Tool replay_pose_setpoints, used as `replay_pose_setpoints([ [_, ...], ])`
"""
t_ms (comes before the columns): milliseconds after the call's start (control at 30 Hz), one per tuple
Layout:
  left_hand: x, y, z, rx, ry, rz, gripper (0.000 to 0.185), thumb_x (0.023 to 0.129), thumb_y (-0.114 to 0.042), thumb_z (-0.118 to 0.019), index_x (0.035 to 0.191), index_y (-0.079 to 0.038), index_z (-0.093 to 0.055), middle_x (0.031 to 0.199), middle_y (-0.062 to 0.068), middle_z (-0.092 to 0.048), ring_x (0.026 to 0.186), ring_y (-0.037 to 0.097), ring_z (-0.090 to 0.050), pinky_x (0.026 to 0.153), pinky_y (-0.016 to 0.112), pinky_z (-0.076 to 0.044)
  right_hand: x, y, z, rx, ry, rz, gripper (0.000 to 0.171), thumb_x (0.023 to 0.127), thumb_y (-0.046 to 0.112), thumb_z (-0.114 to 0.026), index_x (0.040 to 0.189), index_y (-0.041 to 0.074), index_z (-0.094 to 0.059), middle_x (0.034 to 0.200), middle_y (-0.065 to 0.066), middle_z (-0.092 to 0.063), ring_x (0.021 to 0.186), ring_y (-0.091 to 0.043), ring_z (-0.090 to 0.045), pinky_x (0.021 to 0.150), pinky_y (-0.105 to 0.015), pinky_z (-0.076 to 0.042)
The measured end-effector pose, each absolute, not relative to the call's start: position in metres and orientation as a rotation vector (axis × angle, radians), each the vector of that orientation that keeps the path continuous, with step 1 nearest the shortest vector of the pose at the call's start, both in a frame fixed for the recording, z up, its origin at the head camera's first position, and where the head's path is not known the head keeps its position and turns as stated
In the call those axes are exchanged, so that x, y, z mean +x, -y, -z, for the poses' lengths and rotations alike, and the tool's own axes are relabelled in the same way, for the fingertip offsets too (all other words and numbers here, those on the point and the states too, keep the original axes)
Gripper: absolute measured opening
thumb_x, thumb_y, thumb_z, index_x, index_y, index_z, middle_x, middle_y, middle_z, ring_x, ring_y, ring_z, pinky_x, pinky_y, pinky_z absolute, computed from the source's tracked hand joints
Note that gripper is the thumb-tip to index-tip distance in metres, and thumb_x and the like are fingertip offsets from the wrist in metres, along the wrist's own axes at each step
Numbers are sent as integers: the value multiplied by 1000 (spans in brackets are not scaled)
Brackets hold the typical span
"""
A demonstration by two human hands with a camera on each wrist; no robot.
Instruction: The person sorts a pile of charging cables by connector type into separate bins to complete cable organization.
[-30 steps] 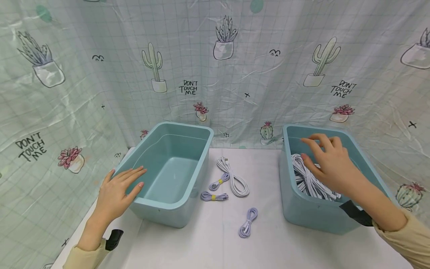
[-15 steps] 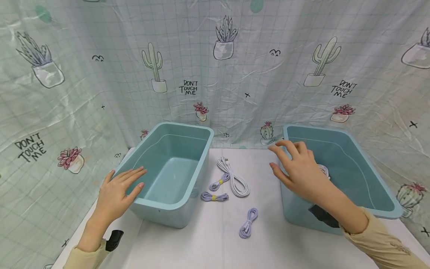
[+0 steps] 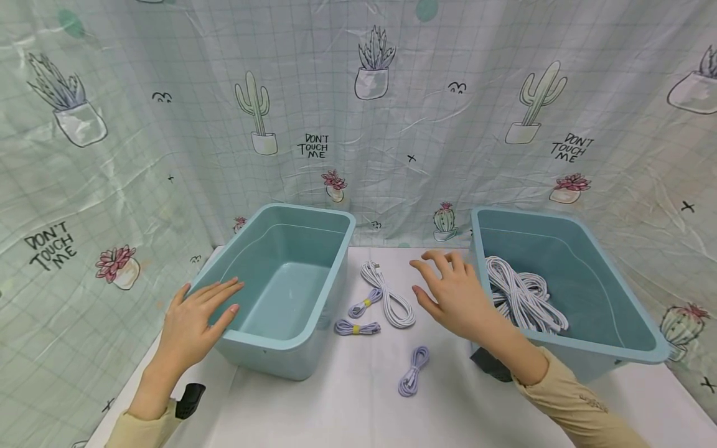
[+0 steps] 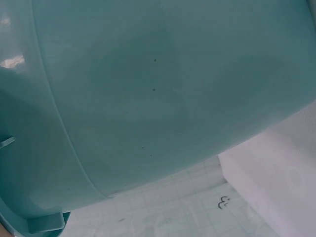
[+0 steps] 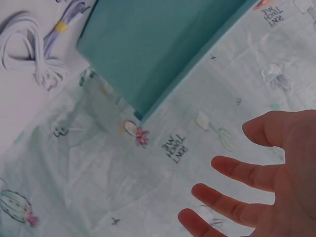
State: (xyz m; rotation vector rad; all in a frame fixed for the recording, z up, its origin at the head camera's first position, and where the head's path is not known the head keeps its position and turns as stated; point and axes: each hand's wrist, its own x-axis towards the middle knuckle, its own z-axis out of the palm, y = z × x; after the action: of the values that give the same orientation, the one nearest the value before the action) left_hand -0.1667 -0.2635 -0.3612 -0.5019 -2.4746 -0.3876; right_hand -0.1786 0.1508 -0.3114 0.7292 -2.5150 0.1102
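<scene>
My left hand [image 3: 193, 320] rests flat with straight fingers on the near left rim of an empty teal bin [image 3: 291, 249]; the left wrist view shows only that bin's outer wall [image 4: 148, 98]. My right hand [image 3: 450, 292] hovers open, fingers spread, over the white table between the two bins and holds nothing; its fingers [image 5: 237, 170] show spread in the right wrist view. Just left of it lies a white coiled cable [image 3: 389, 298]. A second teal bin [image 3: 566, 351] on the right holds a pile of white cables [image 3: 521, 295].
Three small lilac cable bundles lie on the table: two with yellow ties [image 3: 365, 303] [image 3: 357, 327] and one nearer the front [image 3: 413, 370]. A cactus-print curtain [image 3: 358, 112] encloses the back and both sides. The table's left edge runs beside my left forearm.
My right hand has left the right bin and moved left over its rim to the table's middle, uncovering the white cable pile. The left hand has stayed on the left bin.
</scene>
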Motion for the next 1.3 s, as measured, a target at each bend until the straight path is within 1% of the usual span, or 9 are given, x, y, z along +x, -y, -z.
replay_pose_setpoints([
  [300,-166,264,361,-504,2474,385,38,83,-27,-59,120,-19,-57,121,8,-59,109,36,-53,101,60,-22,-200,-137,347,671,2544,-58,36,86,29,-55,117,12,-52,115,-12,-51,94,-31,-46,65,-41,-44],
  [467,-166,264,361,-499,2475,385,38,83,-26,-60,120,-19,-58,121,8,-59,109,36,-53,101,60,-22,-216,-132,368,639,2564,-2,39,85,30,-55,119,11,-51,114,-13,-52,95,-32,-47,65,-42,-45],
  [800,-167,264,361,-501,2476,377,37,83,-27,-60,119,-18,-58,121,8,-59,109,36,-53,101,59,-22,-239,-126,409,625,2615,116,46,84,36,-56,120,8,-51,111,-15,-54,96,-32,-48,64,-43,-45],
  [1000,-168,264,361,-496,2473,376,38,82,-26,-60,119,-18,-58,120,8,-59,109,36,-53,101,59,-22,-252,-126,425,674,2566,149,42,84,36,-56,115,8,-53,105,-14,-55,91,-30,-49,63,-43,-44],
  [1100,-168,264,361,-496,2475,373,37,83,-27,-60,119,-18,-58,120,8,-59,109,36,-53,101,60,-22,-257,-125,431,693,2594,133,40,84,35,-56,115,9,-53,105,-14,-55,91,-30,-49,64,-44,-44],
  [1300,-167,264,361,-499,2482,372,39,82,-25,-60,120,-18,-57,121,9,-59,109,37,-53,101,60,-22,-264,-122,440,708,2749,162,44,87,39,-50,120,10,-50,111,-16,-52,99,-32,-47,71,-47,-44],
])
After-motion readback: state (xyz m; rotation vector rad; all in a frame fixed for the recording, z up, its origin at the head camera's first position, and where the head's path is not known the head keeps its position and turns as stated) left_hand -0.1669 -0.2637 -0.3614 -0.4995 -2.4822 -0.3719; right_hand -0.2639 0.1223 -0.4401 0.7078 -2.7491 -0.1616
